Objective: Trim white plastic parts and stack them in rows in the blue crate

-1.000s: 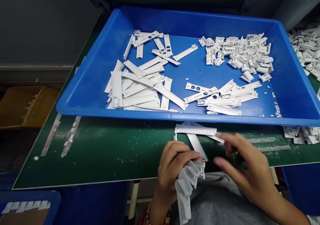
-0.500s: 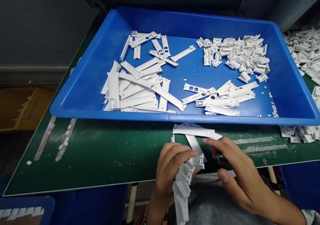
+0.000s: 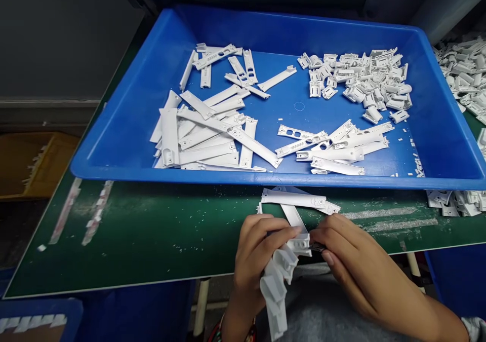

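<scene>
My left hand is closed around several white plastic parts, stacked one behind another with their ends fanned toward me. At the top of the stack, one part's end points to the right. My right hand is closed in a pinch on a small dark tool, mostly covered by the fingers, so its kind is unclear. The tool's tip meets, or nearly meets, that part's end. Just beyond my hands, long white plastic strips lie crossed on the green table.
A blue tray holds long white strips on the left and short white clips at the back right. More white parts are heaped beyond its right side. Crumbs and tape strips mark the table. A yellow bin stands lower left.
My right hand has closed from a spread pose and moved left, bringing the dark tool to the part's end. The left hand keeps its hold on the stack, almost unmoved.
</scene>
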Demonstrator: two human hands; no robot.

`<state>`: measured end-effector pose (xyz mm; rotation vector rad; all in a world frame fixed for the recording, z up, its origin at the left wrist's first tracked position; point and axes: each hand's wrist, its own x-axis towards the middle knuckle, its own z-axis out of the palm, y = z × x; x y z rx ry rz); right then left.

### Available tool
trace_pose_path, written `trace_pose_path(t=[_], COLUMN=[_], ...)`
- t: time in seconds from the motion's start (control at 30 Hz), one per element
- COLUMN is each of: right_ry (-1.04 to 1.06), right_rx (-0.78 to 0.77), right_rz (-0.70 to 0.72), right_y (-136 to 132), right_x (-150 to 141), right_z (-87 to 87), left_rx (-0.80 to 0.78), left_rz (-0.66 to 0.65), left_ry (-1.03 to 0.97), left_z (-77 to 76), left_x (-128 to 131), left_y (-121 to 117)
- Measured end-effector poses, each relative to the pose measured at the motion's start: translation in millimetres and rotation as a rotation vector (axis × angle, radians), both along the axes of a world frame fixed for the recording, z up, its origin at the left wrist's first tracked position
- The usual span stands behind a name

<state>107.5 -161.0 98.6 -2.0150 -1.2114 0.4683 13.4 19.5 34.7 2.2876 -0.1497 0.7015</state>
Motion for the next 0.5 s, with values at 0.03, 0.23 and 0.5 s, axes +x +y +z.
trace_pose_path(t=[0.03, 0.23, 0.5], right_ry=[-0.001, -0.028, -0.036], right_rx=[-0.013, -0.067, 0.002], right_rz=[0.006, 0.027, -0.066], right_y=[-0.6, -3.3, 0.5], right_x=[0.5, 2.8, -0.1], right_z=[-0.1, -0.6, -3.5], left_rx=[-0.006, -0.024, -0.122], left_rz=[0.013, 0.005, 0.087], left_ry=[0.006, 0.018, -0.032], left_z=[0.4, 7.9, 11.4], left_x=[0.4, 4.0, 8.3], left_y=[0.5, 0.1, -7.1])
